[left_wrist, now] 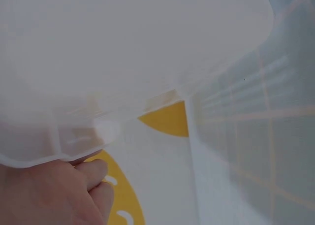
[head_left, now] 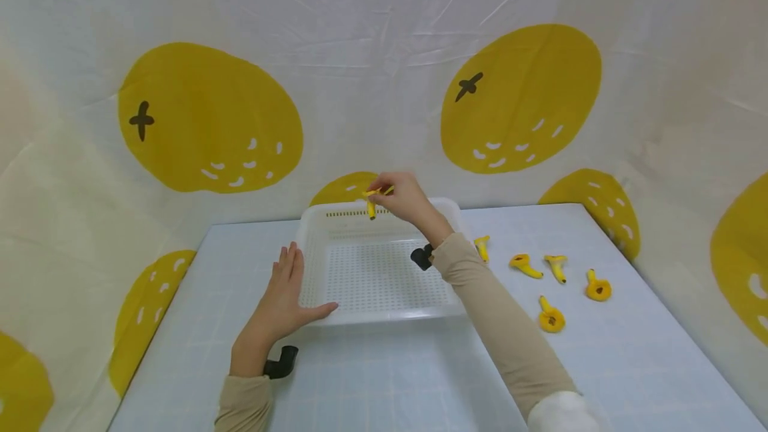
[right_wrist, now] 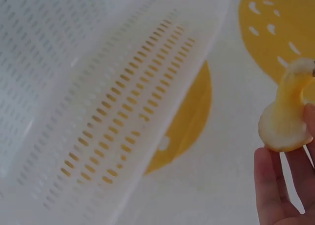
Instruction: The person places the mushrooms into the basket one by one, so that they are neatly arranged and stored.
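Held yellow trumpet-shaped mushroom (head_left: 371, 209): one, hung over the far rim of one white perforated plastic basket (head_left: 390, 316)
Right hand (head_left: 403, 199): pinched it
Left hand (head_left: 281, 302): fingers extended, touched the basket
Loose yellow mushrooms (head_left: 526, 265): five, lay right of the basket

Facing a basket (head_left: 384, 318) on the far part of the desk (head_left: 384, 385), before a cloth (head_left: 372, 52). Holding one mushroom (head_left: 371, 210) near the basket's far rim with the right hand (head_left: 401, 197); resting the left hand (head_left: 285, 302) at the near left corner. Having five other mushrooms (head_left: 551, 321) lying right of it, one nearest.
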Available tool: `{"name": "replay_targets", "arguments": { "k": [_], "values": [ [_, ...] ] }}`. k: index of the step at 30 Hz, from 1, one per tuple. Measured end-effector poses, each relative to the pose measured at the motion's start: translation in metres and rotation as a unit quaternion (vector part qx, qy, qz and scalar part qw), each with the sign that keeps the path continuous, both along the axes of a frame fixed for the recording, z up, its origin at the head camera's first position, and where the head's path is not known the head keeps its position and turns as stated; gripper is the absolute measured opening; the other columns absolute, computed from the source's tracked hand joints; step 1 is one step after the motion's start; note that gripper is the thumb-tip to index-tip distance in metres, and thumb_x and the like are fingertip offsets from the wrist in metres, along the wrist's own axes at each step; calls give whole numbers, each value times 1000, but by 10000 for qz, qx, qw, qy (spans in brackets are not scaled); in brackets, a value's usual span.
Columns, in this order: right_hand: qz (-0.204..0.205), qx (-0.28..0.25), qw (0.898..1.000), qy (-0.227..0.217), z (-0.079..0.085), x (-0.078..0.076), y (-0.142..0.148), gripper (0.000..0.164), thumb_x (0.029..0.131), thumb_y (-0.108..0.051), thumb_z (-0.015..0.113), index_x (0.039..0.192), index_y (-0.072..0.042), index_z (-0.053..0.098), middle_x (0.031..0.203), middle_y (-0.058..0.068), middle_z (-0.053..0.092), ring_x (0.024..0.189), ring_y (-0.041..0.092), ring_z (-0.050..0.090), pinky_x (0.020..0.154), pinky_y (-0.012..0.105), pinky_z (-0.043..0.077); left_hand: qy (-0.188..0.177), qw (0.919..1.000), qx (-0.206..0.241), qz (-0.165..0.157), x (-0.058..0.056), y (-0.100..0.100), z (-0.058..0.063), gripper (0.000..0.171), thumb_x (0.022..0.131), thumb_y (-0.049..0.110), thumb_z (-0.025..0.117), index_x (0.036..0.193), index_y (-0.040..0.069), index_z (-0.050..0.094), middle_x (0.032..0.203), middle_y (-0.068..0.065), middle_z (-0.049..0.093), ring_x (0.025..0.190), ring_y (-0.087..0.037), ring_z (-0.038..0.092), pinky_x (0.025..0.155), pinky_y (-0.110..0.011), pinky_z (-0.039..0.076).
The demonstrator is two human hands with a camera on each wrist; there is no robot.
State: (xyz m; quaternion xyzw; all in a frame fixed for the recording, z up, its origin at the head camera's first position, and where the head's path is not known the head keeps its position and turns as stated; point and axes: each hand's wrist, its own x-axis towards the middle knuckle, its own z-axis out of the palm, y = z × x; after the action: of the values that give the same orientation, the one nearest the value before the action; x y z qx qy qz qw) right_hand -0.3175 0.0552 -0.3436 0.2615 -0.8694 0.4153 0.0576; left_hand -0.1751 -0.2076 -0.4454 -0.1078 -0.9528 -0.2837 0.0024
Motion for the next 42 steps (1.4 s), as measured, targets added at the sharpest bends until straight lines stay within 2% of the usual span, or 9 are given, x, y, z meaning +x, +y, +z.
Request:
{"name": "replay_targets", "arguments": {
  "k": [5,10,17,25,35,42],
  "values": [
    [80,300,9988,-372,-22,-1,-9,13,89,-13,75,99,-5,77,95,7,72,87,22,64,77,32,54,-26,10000,-63,22,0,0,0,134,73,70,73,156,-5,0,165,-14,-13,150,-38,-11,116,-64,9],
    [259,593,9960,-615,-39,-3,-18,11,89,-11,75,98,-4,76,92,5,72,86,21,65,77,31,54,-20,10000,-86,38,1,0,0,132,74,70,73,156,-5,1,165,-16,-11,150,-39,-10,116,-64,10],
    [477,1041,9915,-625,-64,-9,-35,4,89,-8,74,91,-4,75,86,5,71,80,18,63,74,28,54,-7,10000,-79,15,0,-2,0,132,75,73,70,156,-5,-1,164,-15,-13,150,-37,-13,116,-64,9],
    [632,1695,9800,-833,-90,-13,-44,4,91,-7,70,90,-7,73,88,2,67,79,15,60,72,29,53,53,9999,-112,-22,-1,-1,-4,134,74,76,68,156,-5,-1,164,-16,-12,150,-34,-14,118,-61,7],
    [709,2042,9750,-506,-105,-17,-58,5,89,-4,70,84,-5,71,83,3,66,75,15,57,68,26,51,125,9998,-69,-105,-2,-1,-5,132,76,73,69,155,-6,0,164,-15,-13,150,-35,-14,118,-61,6],
    [637,2183,9719,-603,-109,-18,-60,4,88,-4,70,88,-1,70,82,2,63,74,15,55,67,26,50,117,9998,-97,-87,-1,-1,-4,131,76,71,70,155,-6,1,164,-15,-13,150,-35,-15,118,-60,4]
  ]
}}
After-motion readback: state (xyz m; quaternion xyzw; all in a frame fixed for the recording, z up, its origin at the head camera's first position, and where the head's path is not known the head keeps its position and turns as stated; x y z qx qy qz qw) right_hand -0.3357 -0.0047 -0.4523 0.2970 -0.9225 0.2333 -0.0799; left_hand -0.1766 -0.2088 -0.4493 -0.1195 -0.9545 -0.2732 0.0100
